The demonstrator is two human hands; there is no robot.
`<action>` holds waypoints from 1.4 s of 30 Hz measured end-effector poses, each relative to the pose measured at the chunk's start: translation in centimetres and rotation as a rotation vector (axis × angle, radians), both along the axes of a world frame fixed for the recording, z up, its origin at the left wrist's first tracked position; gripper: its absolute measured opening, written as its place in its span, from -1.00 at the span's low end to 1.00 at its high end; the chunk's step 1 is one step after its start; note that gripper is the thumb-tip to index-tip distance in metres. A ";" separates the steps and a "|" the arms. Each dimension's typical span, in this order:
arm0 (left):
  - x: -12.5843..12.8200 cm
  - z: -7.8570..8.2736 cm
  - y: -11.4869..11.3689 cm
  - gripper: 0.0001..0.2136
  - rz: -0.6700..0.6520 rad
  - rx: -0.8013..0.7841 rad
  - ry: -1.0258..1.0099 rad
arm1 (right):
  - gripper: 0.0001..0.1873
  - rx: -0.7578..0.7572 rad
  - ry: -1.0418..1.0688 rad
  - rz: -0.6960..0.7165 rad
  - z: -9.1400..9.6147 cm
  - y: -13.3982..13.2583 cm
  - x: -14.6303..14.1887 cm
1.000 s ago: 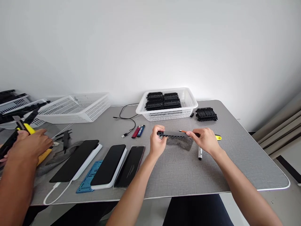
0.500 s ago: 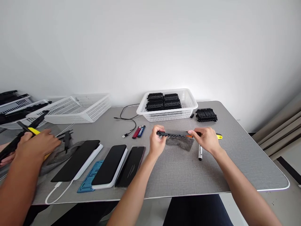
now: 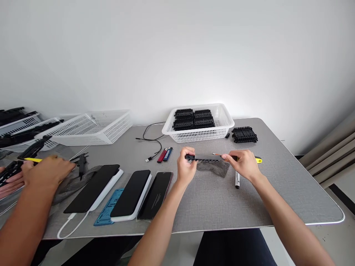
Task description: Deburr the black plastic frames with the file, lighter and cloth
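Note:
My left hand (image 3: 186, 169) pinches the left end of a long black plastic strip (image 3: 205, 158), and my right hand (image 3: 244, 165) grips its right end. The strip is held level just above a small grey mesh cloth (image 3: 213, 168) on the grey table (image 3: 222, 199). An orange and yellow tool (image 3: 257, 160) lies behind my right hand, partly hidden by it. A black-and-white marker (image 3: 236, 179) lies on the table just below my right hand.
A white basket (image 3: 222, 123) with stacked black parts stands behind, and another black stack (image 3: 244, 134) sits to its right. Three phones (image 3: 133, 192), two lighters (image 3: 164, 154) and a black cable (image 3: 151, 140) lie to the left. A co-worker's hands (image 3: 41, 171) hold a yellow tool near another white basket (image 3: 91, 127).
My hands have stayed on the strip with hardly any movement. The co-worker's hand at the left has moved lower and to the right with the yellow tool.

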State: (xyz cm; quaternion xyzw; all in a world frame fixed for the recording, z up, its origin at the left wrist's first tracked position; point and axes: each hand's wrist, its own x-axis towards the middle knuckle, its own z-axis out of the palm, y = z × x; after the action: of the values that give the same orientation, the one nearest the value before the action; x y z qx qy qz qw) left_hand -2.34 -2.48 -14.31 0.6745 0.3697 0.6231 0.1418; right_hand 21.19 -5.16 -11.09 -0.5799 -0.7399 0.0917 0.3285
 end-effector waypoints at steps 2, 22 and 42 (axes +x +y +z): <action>0.0 0.0 -0.1 -0.76 -0.009 -0.002 0.010 | -0.35 0.015 -0.005 0.003 0.0 -0.1 -0.2; 1.6 -0.2 -1.5 -0.83 0.116 0.430 0.138 | -0.55 -0.800 0.970 0.323 0.6 0.0 -0.4; 2.3 -0.3 -0.1 -0.60 -0.299 -0.479 -0.417 | -0.54 -0.331 0.572 0.202 -0.8 0.4 -0.9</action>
State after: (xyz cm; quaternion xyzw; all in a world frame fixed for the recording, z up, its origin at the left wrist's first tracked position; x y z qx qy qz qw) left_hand -0.07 -2.54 -14.57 0.5271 0.3659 0.6152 0.4581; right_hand 20.26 -4.71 -11.91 -0.4999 -0.6465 0.4014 0.4136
